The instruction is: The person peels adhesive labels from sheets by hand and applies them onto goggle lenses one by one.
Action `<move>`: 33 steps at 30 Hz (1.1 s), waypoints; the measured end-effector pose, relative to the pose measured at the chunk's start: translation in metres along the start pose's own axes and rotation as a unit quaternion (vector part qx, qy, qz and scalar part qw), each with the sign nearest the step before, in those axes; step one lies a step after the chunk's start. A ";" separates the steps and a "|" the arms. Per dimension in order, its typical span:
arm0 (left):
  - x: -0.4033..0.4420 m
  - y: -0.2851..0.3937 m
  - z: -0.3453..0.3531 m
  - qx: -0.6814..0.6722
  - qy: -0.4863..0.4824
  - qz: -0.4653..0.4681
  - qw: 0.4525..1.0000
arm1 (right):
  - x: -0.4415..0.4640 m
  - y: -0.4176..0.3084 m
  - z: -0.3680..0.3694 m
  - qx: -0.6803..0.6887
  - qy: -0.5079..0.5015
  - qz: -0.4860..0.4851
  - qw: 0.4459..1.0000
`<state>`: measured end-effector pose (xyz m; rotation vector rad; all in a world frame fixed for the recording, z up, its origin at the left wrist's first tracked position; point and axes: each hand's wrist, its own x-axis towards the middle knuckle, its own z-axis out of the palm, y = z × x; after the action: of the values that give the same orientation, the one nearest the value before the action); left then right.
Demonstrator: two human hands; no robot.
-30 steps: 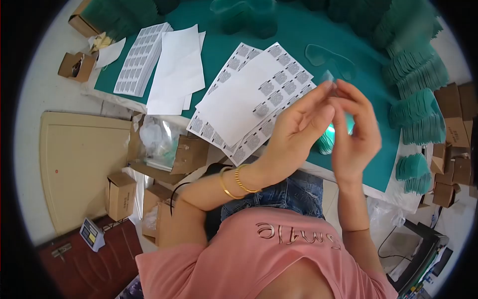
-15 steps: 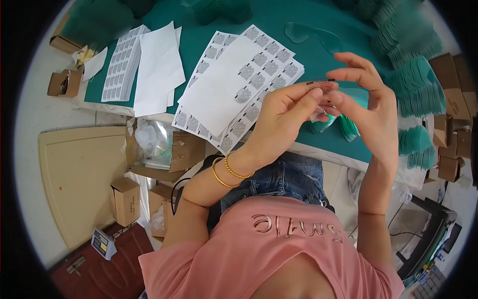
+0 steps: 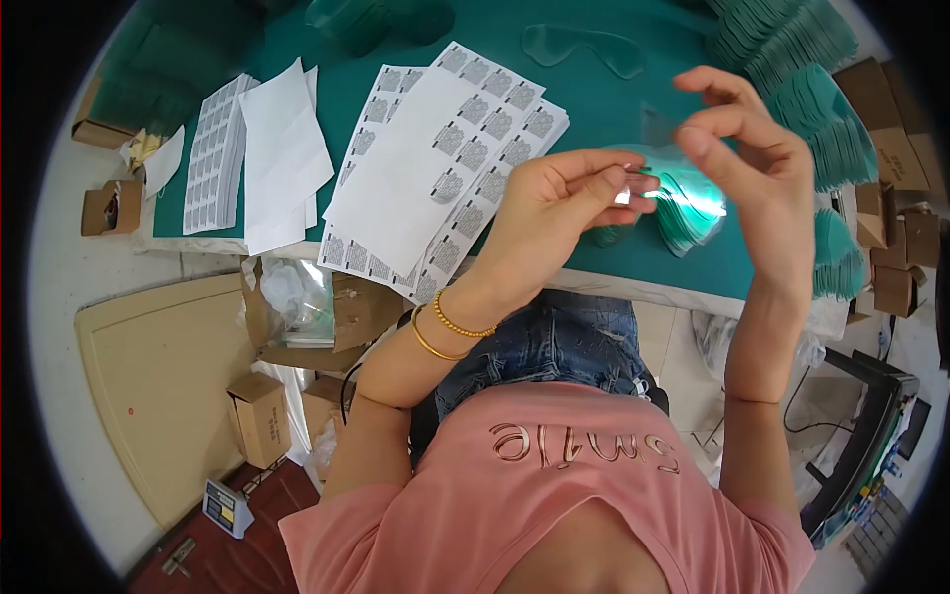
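My left hand (image 3: 559,213) is closed in a pinch on a small shiny strip (image 3: 622,197), partly hidden by the fingers. My right hand (image 3: 757,163) is raised beside it, fingers curved and apart. A faint see-through piece (image 3: 657,127) shows near its fingertips; I cannot tell whether they touch it. Below and between the hands, a stack of clear green goggle-shaped sheets (image 3: 685,213) lies on the green table (image 3: 584,109), catching the light. Beyond the hands, one clear goggle-shaped sheet (image 3: 584,49) lies flat.
Printed label sheets (image 3: 495,114) overlap left of my hands, with blank white paper (image 3: 287,148) and another label stack (image 3: 213,158) further left. Piles of green sheets (image 3: 811,119) stand at the right. An open carton (image 3: 366,312) holding plastic sits below the table's front edge.
My hands have come apart; the right has moved away to the right from the strip. The left still pinches. The whole view has shifted slightly, moving the table things leftward.
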<state>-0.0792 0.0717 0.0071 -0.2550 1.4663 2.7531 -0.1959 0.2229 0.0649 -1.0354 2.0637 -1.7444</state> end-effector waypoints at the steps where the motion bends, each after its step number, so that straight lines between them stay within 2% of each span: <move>1: 0.001 -0.001 -0.002 0.052 0.010 0.027 0.998 | -0.002 0.000 -0.009 0.006 -0.009 0.003 1.000; 2: 0.001 -0.002 -0.003 0.104 0.019 0.054 0.993 | -0.005 0.002 -0.014 0.004 -0.006 0.006 1.000; 4: 0.001 -0.006 -0.006 0.111 0.022 0.074 0.991 | -0.012 0.010 -0.020 -0.032 -0.052 0.088 0.994; 5: 0.001 -0.009 -0.006 0.142 0.024 0.089 0.986 | -0.014 0.020 -0.020 -0.103 -0.063 0.096 0.988; 7: 0.002 -0.015 -0.007 0.171 0.021 0.103 0.980 | -0.020 0.040 -0.015 -0.288 0.003 0.098 0.953; 8: 0.003 -0.018 -0.007 0.233 0.011 0.106 0.967 | -0.020 0.051 -0.019 -0.312 0.023 0.086 0.946; 9: 0.003 -0.020 -0.006 0.294 0.003 0.109 0.950 | -0.021 0.058 -0.024 -0.313 0.025 0.089 0.945; 10: 0.005 -0.020 -0.004 0.293 0.000 0.109 0.950 | -0.021 0.063 -0.029 -0.290 0.037 0.110 0.950; 13: 0.015 -0.020 0.002 0.433 0.027 0.263 0.862 | -0.022 0.074 -0.046 -0.217 0.081 0.143 0.962; 14: 0.020 -0.022 0.001 0.433 0.025 0.263 0.862 | -0.022 0.077 -0.051 -0.165 0.110 0.155 0.968; 16: 0.030 -0.027 -0.001 0.445 0.098 0.296 0.839 | -0.021 0.081 -0.055 -0.126 0.119 0.177 0.969; 20: 0.036 -0.031 -0.003 0.429 0.132 0.212 0.868 | -0.025 0.089 -0.058 -0.075 0.112 0.214 0.967; 30: 0.046 -0.059 -0.017 0.371 0.123 0.218 0.894 | -0.035 0.071 -0.059 -0.065 0.101 0.227 0.966; 33: 0.046 -0.060 -0.017 0.363 0.115 0.258 0.888 | -0.039 0.065 -0.053 -0.073 0.123 0.212 0.967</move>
<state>-0.1173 0.0879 -0.0585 -0.1884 2.8422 2.2644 -0.2228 0.2904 0.0079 -0.3742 2.3734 -1.5781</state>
